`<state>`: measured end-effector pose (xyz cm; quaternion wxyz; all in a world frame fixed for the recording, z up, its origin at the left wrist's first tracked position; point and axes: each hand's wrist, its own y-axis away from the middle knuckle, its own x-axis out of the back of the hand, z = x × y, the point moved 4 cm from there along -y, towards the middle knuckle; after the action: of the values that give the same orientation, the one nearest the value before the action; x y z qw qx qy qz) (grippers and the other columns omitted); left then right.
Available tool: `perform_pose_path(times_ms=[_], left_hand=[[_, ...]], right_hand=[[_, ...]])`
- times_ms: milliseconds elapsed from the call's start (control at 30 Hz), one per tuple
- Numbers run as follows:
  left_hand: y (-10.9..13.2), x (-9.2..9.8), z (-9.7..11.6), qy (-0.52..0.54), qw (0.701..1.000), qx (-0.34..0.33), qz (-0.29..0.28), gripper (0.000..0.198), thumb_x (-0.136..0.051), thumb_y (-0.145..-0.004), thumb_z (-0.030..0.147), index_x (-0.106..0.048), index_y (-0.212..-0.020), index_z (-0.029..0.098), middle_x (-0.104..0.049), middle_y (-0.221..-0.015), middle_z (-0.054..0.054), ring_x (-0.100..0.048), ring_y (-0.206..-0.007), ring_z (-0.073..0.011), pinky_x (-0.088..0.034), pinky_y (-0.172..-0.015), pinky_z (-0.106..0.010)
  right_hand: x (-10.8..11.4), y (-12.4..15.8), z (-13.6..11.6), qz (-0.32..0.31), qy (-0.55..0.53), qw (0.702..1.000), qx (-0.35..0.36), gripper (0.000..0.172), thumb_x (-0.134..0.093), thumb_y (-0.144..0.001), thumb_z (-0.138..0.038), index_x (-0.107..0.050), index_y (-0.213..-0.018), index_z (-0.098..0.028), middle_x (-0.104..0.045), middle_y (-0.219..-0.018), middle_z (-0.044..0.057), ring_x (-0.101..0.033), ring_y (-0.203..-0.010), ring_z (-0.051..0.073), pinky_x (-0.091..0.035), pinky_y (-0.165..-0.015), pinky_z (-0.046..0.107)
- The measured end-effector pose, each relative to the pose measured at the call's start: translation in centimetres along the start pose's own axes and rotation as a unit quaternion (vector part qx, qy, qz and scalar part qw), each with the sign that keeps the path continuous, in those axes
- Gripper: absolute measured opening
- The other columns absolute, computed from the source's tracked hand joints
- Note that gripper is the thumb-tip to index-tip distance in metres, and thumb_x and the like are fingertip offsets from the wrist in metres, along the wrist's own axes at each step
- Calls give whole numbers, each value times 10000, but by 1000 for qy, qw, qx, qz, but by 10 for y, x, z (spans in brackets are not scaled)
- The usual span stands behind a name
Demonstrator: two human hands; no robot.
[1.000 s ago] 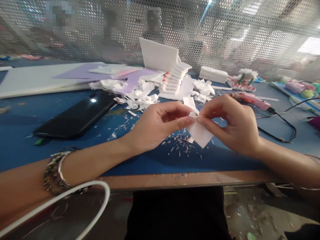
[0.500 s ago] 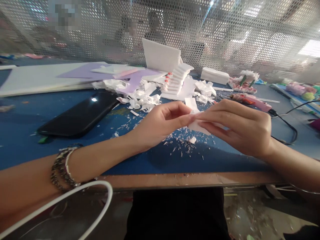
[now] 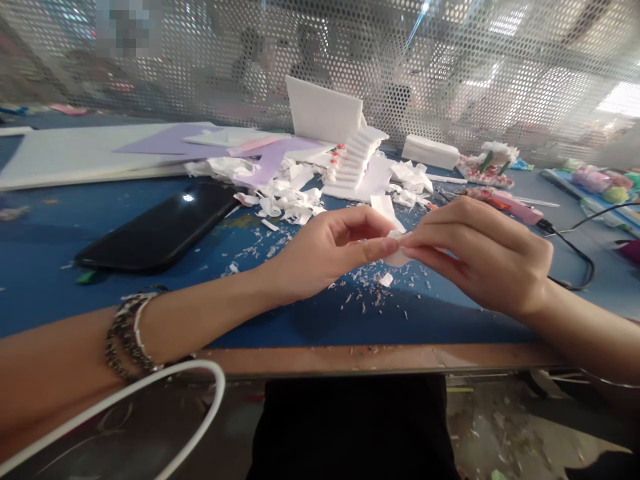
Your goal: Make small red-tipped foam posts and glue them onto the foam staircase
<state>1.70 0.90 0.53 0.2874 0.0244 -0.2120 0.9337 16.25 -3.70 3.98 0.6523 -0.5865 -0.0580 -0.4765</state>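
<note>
Between my two hands, above the blue table, is a small piece of white paper (image 3: 397,257). My left hand (image 3: 333,250) pinches it with thumb and forefinger from the left. From the right, my right hand (image 3: 480,257) pinches the same piece, its fingertips close against the left thumb; the fingers hide much of it. A white strip (image 3: 387,212) lies on the table just behind the fingertips. Fine white shreds and a small white scrap (image 3: 386,280) are scattered below the hands. Heaps of white paper scraps (image 3: 290,197) lie behind my left hand.
A black phone (image 3: 160,230) lies at the left. Behind stand a white foam staircase model (image 3: 353,163) and a white board (image 3: 325,110). A pink glue gun (image 3: 517,208) with a black cord is at the right. White and purple sheets (image 3: 165,141) lie at the back left, before a perforated metal screen.
My fingertips have shifted slightly right and down. The white paper between them shows less of itself and looks more bunched or rounded than before.
</note>
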Motion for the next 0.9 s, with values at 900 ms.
perform_pose_path(times_ms=[900], left_hand=[[9, -2, 12, -189, 976, -100, 38, 183, -575, -827, 223, -687, -971, 209, -677, -914, -8, -594, -822, -105, -464, -698, -171]], right_hand=[[-11, 1, 13, 8, -136, 982, -131, 46, -574, -819, -181, -562, -777, -165, -574, -716, 12, -522, -626, 84, -443, -593, 228]])
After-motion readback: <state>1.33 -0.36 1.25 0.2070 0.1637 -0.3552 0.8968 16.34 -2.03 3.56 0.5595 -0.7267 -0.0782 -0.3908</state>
